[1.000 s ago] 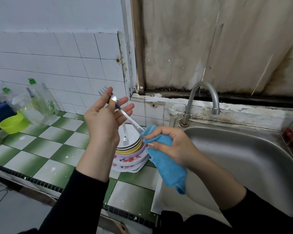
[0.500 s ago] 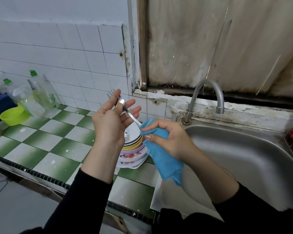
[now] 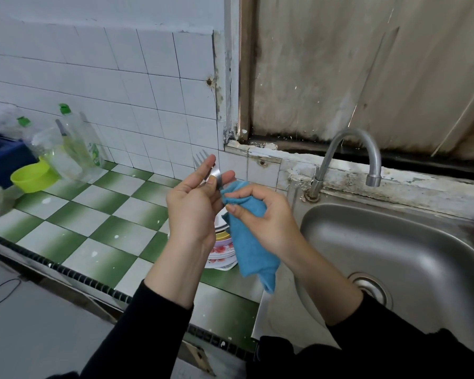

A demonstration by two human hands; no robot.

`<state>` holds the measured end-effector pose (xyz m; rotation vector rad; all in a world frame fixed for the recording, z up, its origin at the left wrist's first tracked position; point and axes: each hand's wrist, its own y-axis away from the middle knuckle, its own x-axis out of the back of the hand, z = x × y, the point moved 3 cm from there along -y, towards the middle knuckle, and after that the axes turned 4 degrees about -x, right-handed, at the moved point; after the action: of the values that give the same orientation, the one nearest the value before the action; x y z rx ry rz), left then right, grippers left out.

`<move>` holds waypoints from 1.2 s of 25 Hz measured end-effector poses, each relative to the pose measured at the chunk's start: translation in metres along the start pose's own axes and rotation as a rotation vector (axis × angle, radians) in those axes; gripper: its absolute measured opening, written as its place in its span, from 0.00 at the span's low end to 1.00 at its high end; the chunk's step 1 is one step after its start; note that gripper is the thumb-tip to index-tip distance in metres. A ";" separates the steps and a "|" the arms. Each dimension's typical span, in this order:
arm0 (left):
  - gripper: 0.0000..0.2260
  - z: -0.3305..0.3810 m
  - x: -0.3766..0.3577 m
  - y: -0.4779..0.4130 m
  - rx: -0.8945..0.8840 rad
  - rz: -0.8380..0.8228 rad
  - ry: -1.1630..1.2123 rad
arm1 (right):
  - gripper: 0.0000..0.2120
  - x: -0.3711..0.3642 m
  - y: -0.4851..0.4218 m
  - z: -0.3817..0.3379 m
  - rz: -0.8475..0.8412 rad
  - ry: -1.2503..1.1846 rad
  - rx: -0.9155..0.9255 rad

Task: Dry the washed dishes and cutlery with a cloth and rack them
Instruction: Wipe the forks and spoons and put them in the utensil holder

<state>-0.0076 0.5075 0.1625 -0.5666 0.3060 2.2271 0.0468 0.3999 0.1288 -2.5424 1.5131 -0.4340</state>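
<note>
Both arms are dressed in a plain black long-sleeved top of matte, soft-looking fabric, and more of the same black fabric shows at the bottom edge of the view, between the arms. The left sleeve (image 3: 153,332) ends in a fairly straight cuff partway along the forearm, while the right sleeve (image 3: 400,348) ends in a looser, slightly uneven edge with soft folds behind it. Beyond the cuffs the forearms, the left hand (image 3: 192,212) and the right hand (image 3: 260,214) are bare, and the fingers (image 3: 237,207) show short, rounded nails.
</note>
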 end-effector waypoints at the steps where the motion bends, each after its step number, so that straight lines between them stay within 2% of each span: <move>1: 0.15 0.001 0.001 -0.002 0.003 0.000 0.010 | 0.10 0.001 0.003 0.002 -0.024 -0.006 -0.007; 4: 0.15 0.003 -0.001 -0.007 0.024 -0.009 0.030 | 0.11 0.007 0.012 0.001 -0.070 0.011 -0.006; 10: 0.15 -0.001 -0.025 -0.012 0.078 -0.091 0.073 | 0.18 0.041 0.027 0.005 -0.072 0.051 0.015; 15: 0.17 -0.004 -0.062 -0.010 0.060 -0.149 0.108 | 0.17 0.082 0.051 0.009 0.030 0.031 -0.025; 18: 0.13 -0.011 -0.088 0.001 0.040 -0.164 0.110 | 0.17 0.114 0.066 0.011 0.145 0.041 -0.039; 20: 0.10 -0.019 -0.107 0.014 -0.023 -0.160 0.054 | 0.18 0.136 0.077 0.010 0.188 0.119 -0.021; 23: 0.14 -0.028 -0.142 0.033 -0.121 -0.228 -0.077 | 0.21 0.172 0.096 0.012 0.234 0.252 -0.044; 30: 0.18 -0.064 -0.235 0.075 -0.112 -0.493 -0.240 | 0.19 0.268 0.142 -0.001 0.360 0.380 -0.104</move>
<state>0.0912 0.2808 0.2244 -0.3764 -0.0794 1.8127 0.0486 0.0968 0.1357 -2.2712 2.1244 -0.8362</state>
